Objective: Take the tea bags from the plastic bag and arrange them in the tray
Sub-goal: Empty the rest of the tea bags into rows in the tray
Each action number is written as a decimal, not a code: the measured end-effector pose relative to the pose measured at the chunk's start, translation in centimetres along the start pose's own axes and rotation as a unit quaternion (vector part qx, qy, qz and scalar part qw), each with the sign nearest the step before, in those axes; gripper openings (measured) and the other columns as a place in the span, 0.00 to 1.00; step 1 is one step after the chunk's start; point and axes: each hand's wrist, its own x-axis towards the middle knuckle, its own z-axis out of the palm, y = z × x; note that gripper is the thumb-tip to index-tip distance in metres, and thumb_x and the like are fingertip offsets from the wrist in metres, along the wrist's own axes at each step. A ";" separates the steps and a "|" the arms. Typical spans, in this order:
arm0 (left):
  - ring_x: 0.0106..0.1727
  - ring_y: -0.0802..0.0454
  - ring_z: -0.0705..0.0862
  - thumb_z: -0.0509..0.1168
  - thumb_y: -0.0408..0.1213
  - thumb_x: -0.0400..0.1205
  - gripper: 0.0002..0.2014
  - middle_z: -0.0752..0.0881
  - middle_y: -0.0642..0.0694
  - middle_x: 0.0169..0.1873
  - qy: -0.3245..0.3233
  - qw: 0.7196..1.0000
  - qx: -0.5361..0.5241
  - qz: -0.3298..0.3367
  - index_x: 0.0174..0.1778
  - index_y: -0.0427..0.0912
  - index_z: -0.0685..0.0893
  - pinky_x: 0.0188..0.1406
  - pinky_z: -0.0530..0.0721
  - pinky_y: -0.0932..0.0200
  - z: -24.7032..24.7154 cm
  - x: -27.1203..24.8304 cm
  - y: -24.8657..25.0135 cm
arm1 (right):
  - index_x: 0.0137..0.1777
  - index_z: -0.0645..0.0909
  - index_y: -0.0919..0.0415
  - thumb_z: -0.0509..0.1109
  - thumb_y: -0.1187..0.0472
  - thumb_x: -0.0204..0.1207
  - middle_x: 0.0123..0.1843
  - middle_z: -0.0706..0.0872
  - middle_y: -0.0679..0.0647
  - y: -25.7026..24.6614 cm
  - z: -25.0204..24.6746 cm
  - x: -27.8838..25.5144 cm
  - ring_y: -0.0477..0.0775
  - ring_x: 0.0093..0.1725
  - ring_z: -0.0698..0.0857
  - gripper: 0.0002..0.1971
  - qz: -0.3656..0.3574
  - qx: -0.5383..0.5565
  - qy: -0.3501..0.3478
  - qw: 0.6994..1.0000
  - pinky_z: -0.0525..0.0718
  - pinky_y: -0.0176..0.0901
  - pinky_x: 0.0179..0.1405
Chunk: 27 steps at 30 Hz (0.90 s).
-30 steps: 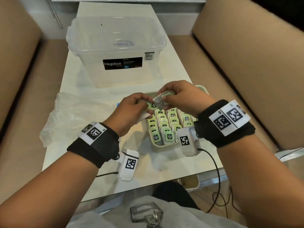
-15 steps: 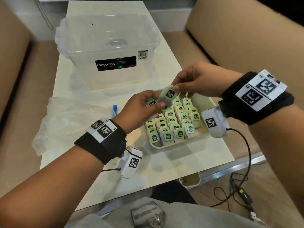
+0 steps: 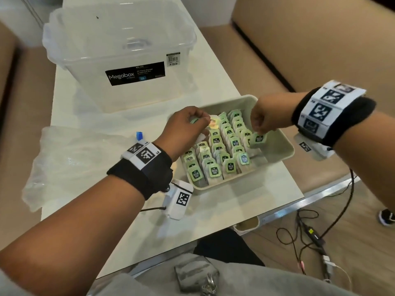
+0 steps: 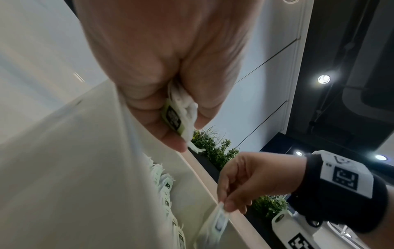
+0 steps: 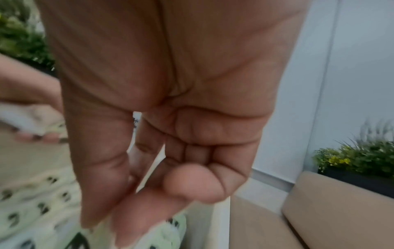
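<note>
A cream tray (image 3: 284,150) on the white table holds several rows of green-labelled tea bags (image 3: 224,154) standing on edge. My right hand (image 3: 264,122) pinches one tea bag (image 3: 258,139) by its top over the right side of the tray, beside the rightmost row. The same hand (image 4: 241,188) and its tea bag (image 4: 215,224) show in the left wrist view. My left hand (image 3: 190,127) hovers over the tray's left side and grips a few tea bags (image 4: 179,118) in its curled fingers. The clear plastic bag (image 3: 70,161) lies crumpled on the table to the left.
A clear lidded storage box (image 3: 119,56) stands at the back of the table (image 3: 224,210). A small blue clip (image 3: 139,135) lies by the plastic bag. Tan benches flank the table, and cables (image 3: 310,229) trail on the floor at the right.
My right hand pulled one tea bag away from the bundle in my left hand and carried it right and down to the tray's right side. The left hand stayed over the tray's left side.
</note>
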 end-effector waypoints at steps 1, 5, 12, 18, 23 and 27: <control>0.46 0.49 0.91 0.67 0.39 0.82 0.08 0.89 0.44 0.51 -0.001 1.000 -0.003 -0.003 0.53 0.40 0.85 0.48 0.88 0.31 0.0 0.0 0.0 | 0.46 0.88 0.54 0.75 0.59 0.72 0.35 0.85 0.43 -0.2 0.4 0.4 0.47 0.35 0.82 0.04 -0.002 -0.038 -0.007 0.999 0.80 0.39 0.39; 0.47 0.44 0.91 0.67 0.41 0.82 0.08 0.90 0.42 0.47 0.002 1.000 -0.012 -0.011 0.51 0.42 0.86 0.51 0.86 0.29 -0.1 0.0 0.0 | 0.47 0.89 0.51 0.75 0.56 0.71 0.44 0.89 0.46 -1.5 1.5 1.8 0.49 0.45 0.86 0.06 -0.020 -0.144 -0.062 0.988 0.84 0.41 0.47; 0.42 0.48 0.89 0.58 0.30 0.85 0.10 0.86 0.38 0.52 0.004 0.998 -0.057 -0.023 0.52 0.35 0.84 0.42 0.91 0.51 -0.3 0.3 -0.1 | 0.54 0.87 0.54 0.77 0.55 0.71 0.47 0.87 0.46 -2.3 3.4 4.3 0.53 0.47 0.86 0.13 0.007 -0.236 -0.118 0.965 0.81 0.41 0.44; 0.46 0.47 0.91 0.53 0.25 0.85 0.14 0.86 0.45 0.44 -0.008 0.998 -0.057 -0.023 0.50 0.41 0.84 0.43 0.90 0.52 -0.6 0.1 -0.1 | 0.47 0.87 0.45 0.79 0.29 0.49 0.25 0.63 0.29 2.4 6.3 8.8 0.39 0.20 0.60 0.29 -0.005 -0.236 -0.091 0.968 0.74 0.39 0.28; 0.45 0.48 0.89 0.54 0.22 0.84 0.15 0.82 0.40 0.61 -0.011 0.996 -0.086 -0.017 0.59 0.39 0.81 0.36 0.86 0.62 -0.2 -0.1 0.1 | 0.51 0.88 0.60 0.71 0.59 0.75 0.50 0.90 0.51 -2.2 1.2 3.5 0.51 0.40 0.82 0.09 -0.006 -0.140 -0.029 0.990 0.80 0.40 0.41; 0.46 0.48 0.88 0.56 0.23 0.85 0.16 0.79 0.39 0.66 -0.012 0.993 -0.119 -0.025 0.68 0.41 0.73 0.35 0.86 0.62 -0.1 -0.3 0.4 | 0.44 0.87 0.53 0.69 0.55 0.79 0.33 0.88 0.43 -1.1 -1.1 1.7 0.43 0.27 0.81 0.07 -0.026 0.149 0.064 0.986 0.77 0.34 0.26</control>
